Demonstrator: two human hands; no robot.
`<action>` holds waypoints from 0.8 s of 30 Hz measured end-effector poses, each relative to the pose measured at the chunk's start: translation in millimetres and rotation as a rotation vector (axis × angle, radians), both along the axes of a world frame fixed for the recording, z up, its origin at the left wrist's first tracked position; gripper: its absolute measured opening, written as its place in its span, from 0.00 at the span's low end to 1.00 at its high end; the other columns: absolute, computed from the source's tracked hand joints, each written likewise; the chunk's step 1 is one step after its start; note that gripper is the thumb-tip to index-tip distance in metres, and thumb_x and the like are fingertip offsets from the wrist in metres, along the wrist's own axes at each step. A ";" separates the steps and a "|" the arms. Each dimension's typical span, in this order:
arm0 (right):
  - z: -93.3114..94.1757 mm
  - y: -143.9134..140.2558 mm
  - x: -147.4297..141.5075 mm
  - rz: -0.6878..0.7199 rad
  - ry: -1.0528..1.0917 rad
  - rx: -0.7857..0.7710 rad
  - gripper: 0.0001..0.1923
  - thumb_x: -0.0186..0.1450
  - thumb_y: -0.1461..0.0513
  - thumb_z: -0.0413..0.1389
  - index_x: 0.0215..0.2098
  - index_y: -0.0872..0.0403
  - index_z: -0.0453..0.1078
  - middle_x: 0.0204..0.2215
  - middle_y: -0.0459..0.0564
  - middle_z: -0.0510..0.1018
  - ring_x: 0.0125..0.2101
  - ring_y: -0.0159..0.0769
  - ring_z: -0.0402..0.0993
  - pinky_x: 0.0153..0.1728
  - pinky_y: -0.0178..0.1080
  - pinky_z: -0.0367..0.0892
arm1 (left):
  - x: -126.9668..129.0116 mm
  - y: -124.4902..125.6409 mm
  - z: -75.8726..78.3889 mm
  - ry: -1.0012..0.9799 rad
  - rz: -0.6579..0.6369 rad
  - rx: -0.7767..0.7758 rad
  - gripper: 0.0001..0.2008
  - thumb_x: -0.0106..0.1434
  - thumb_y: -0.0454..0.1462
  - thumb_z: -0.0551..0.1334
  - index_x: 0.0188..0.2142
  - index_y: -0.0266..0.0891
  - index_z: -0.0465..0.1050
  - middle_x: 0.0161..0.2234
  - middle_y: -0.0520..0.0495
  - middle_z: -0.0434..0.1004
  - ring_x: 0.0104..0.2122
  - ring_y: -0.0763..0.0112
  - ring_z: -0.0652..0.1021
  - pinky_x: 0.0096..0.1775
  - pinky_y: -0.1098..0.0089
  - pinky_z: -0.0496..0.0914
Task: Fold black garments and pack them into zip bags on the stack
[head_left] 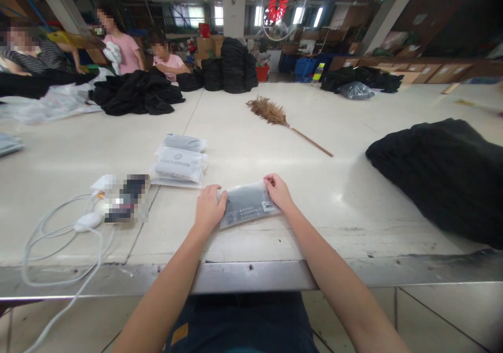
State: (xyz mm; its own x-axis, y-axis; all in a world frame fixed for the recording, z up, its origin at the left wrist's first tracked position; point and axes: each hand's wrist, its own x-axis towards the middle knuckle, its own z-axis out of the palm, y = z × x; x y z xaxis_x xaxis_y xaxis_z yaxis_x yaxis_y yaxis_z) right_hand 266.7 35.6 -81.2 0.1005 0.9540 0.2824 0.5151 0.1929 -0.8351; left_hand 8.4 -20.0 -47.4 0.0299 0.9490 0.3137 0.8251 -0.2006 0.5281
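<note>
Both hands press a clear bag with dark cloth flat on the surface. The left hand and right hand each hold one end, grip closed on it.

A garment packing workshop — a long pale bench carries heaps of folded black cloth, stacked black bundles and sealed plastic packets, while other people sort clothing at its far end — cardboard boxes and steel roof beams behind.
</note>
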 end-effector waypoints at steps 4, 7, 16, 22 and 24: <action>18.7 -11.2 -1.1 0.046 -0.089 0.131 0.13 0.67 0.54 0.51 0.42 0.53 0.71 0.42 0.54 0.74 0.41 0.41 0.71 0.46 0.45 0.66 | -10.0 9.1 -6.2 -0.127 0.020 -0.117 0.14 0.68 0.42 0.55 0.50 0.41 0.71 0.41 0.43 0.79 0.44 0.57 0.76 0.48 0.59 0.66; 38.1 -27.4 -11.7 0.191 -0.244 0.268 0.14 0.69 0.54 0.50 0.44 0.52 0.73 0.44 0.55 0.74 0.47 0.44 0.69 0.52 0.47 0.64 | -15.4 14.9 -9.0 -0.316 0.004 -0.207 0.12 0.66 0.40 0.58 0.47 0.42 0.72 0.32 0.49 0.78 0.35 0.64 0.77 0.42 0.64 0.67; 56.3 -73.5 -73.2 0.649 -0.729 0.253 0.37 0.66 0.42 0.53 0.67 0.51 0.58 0.64 0.58 0.65 0.63 0.53 0.59 0.62 0.59 0.48 | -30.0 26.9 -20.5 -0.674 -0.127 -0.240 0.10 0.62 0.38 0.60 0.43 0.39 0.70 0.26 0.54 0.71 0.27 0.72 0.72 0.32 0.72 0.65; 48.3 -80.8 -81.9 0.669 -0.875 0.259 0.37 0.64 0.46 0.58 0.67 0.49 0.57 0.67 0.59 0.59 0.66 0.54 0.53 0.64 0.61 0.46 | -30.8 35.0 -24.5 -0.642 -0.082 -0.164 0.06 0.61 0.34 0.60 0.38 0.40 0.67 0.30 0.53 0.72 0.31 0.71 0.73 0.38 0.70 0.66; 48.3 -81.6 -81.4 0.668 -0.903 0.266 0.37 0.64 0.46 0.59 0.67 0.47 0.58 0.68 0.58 0.58 0.67 0.55 0.52 0.63 0.62 0.47 | -30.9 36.4 -25.1 -0.635 -0.078 -0.147 0.05 0.61 0.34 0.60 0.38 0.40 0.66 0.31 0.53 0.71 0.32 0.72 0.73 0.38 0.70 0.66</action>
State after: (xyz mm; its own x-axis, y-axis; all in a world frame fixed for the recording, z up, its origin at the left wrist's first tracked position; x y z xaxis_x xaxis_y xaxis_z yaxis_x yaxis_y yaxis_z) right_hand 185.3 -46.0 -32.9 -0.7433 0.6401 0.1944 0.6328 0.7670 -0.1062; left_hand -22.6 16.5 -72.5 -0.0474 0.9859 0.1603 0.3301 -0.1360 0.9341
